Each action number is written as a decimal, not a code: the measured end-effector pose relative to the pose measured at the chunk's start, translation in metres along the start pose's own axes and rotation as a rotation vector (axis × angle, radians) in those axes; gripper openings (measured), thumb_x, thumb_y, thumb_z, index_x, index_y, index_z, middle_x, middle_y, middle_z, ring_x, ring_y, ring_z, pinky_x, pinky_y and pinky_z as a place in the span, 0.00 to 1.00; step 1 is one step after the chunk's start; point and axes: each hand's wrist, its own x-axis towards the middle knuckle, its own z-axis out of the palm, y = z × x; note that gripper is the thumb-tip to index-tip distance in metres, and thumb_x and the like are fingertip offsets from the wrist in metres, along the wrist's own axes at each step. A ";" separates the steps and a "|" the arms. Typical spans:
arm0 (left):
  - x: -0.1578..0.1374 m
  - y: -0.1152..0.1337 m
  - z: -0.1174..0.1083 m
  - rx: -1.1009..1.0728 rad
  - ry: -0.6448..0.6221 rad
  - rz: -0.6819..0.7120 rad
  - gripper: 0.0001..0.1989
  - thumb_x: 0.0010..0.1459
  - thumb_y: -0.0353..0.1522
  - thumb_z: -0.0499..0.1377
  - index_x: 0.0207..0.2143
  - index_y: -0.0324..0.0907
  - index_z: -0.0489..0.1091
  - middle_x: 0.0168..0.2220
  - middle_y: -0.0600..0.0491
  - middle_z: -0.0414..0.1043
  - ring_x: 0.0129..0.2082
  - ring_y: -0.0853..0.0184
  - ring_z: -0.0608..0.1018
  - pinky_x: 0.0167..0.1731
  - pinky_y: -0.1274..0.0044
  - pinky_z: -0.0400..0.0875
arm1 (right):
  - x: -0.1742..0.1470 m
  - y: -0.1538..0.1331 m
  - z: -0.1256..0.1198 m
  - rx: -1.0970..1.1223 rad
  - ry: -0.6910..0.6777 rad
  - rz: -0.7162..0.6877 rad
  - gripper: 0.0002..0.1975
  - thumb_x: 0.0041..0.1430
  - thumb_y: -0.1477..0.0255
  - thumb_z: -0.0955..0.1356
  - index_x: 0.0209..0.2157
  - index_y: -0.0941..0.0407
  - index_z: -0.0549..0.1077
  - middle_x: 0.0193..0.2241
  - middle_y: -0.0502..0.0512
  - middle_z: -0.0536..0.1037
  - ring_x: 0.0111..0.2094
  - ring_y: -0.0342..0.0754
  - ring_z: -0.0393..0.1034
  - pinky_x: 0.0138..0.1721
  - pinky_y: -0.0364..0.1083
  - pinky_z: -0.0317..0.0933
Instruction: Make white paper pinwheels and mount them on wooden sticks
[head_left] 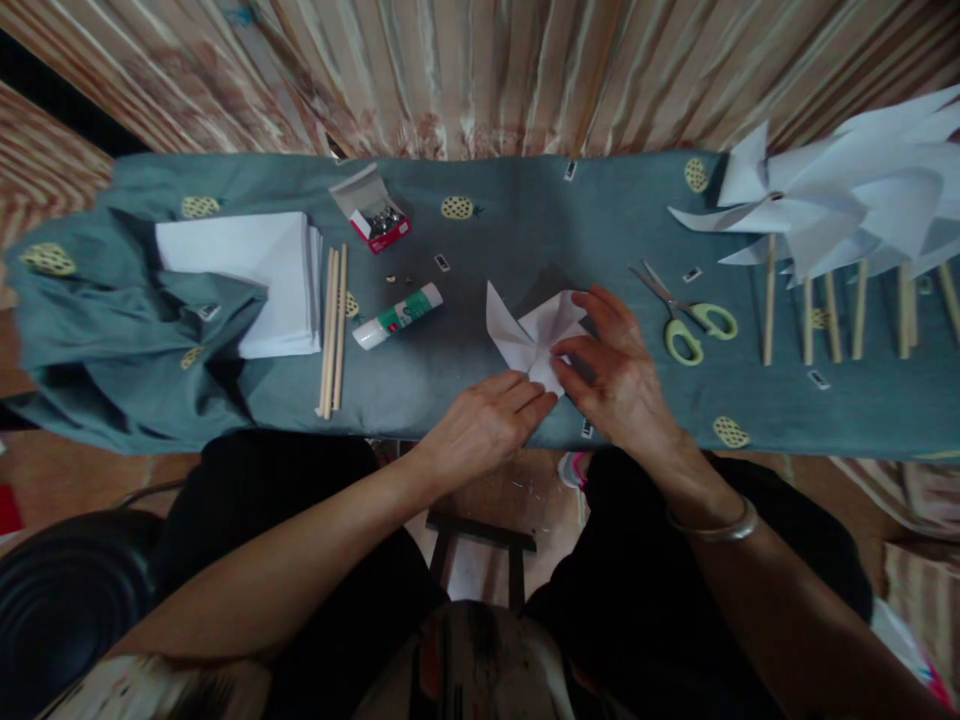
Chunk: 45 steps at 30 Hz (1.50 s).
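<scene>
A white paper pinwheel point(541, 345) with bent blades lies in front of me near the table's front edge. My left hand point(495, 415) grips its lower edge with closed fingers. My right hand point(611, 365) is closed on its right side, thumb and fingers pinching the paper near the middle and the right blade. Right of it lie scissors point(679, 310) with green handles, blades slightly apart. On the left is a glue stick point(399, 316) with a green and white label. Behind the glue stick, two tiny pieces point(399, 279) lie on the cloth, too small to name.
An open red and white box point(382, 225) holds small metal pieces. Thin wooden sticks point(334, 330) lie beside a stack of white paper point(281, 270), partly under a cloth fold. Several white pinwheels on sticks point(825, 205) overlap at the right. Green-grey cloth point(517, 215) covers the table.
</scene>
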 end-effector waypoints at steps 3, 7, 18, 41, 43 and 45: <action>0.000 0.000 0.001 -0.001 0.017 0.005 0.12 0.65 0.27 0.53 0.49 0.34 0.69 0.43 0.47 0.76 0.42 0.64 0.75 0.43 0.73 0.75 | 0.000 0.001 0.001 0.012 0.032 -0.023 0.16 0.61 0.72 0.66 0.48 0.41 0.75 0.64 0.44 0.63 0.69 0.61 0.48 0.66 0.66 0.50; 0.000 0.000 0.001 0.003 0.033 0.010 0.11 0.65 0.27 0.53 0.48 0.34 0.70 0.42 0.47 0.76 0.41 0.63 0.75 0.42 0.73 0.75 | 0.000 0.000 0.001 0.007 0.019 -0.007 0.19 0.61 0.72 0.65 0.51 0.37 0.72 0.63 0.43 0.64 0.69 0.60 0.48 0.65 0.68 0.50; 0.000 0.001 -0.001 0.000 0.007 0.016 0.12 0.66 0.26 0.51 0.49 0.34 0.69 0.43 0.45 0.76 0.44 0.63 0.76 0.44 0.72 0.76 | 0.001 -0.002 0.001 -0.007 0.014 0.004 0.23 0.62 0.71 0.66 0.55 0.34 0.69 0.62 0.42 0.65 0.69 0.61 0.48 0.64 0.69 0.52; 0.004 0.006 0.006 -0.789 0.072 -0.432 0.14 0.58 0.24 0.60 0.48 0.36 0.74 0.45 0.47 0.77 0.27 0.74 0.76 0.31 0.78 0.76 | 0.002 -0.001 0.003 -0.024 0.006 -0.028 0.17 0.62 0.72 0.65 0.49 0.38 0.74 0.63 0.43 0.63 0.69 0.61 0.48 0.65 0.67 0.52; 0.005 0.007 0.007 -0.834 0.080 -0.471 0.14 0.58 0.24 0.61 0.48 0.36 0.74 0.44 0.47 0.76 0.26 0.75 0.75 0.31 0.78 0.75 | 0.001 0.000 0.003 -0.027 -0.002 -0.023 0.18 0.62 0.72 0.65 0.50 0.38 0.73 0.63 0.42 0.63 0.69 0.61 0.47 0.65 0.67 0.52; 0.005 0.008 0.007 -0.857 0.085 -0.490 0.14 0.58 0.24 0.61 0.48 0.36 0.74 0.44 0.47 0.76 0.28 0.74 0.76 0.32 0.78 0.76 | 0.001 0.000 0.003 -0.031 -0.007 -0.014 0.19 0.62 0.72 0.65 0.51 0.36 0.72 0.63 0.42 0.64 0.69 0.61 0.47 0.64 0.68 0.53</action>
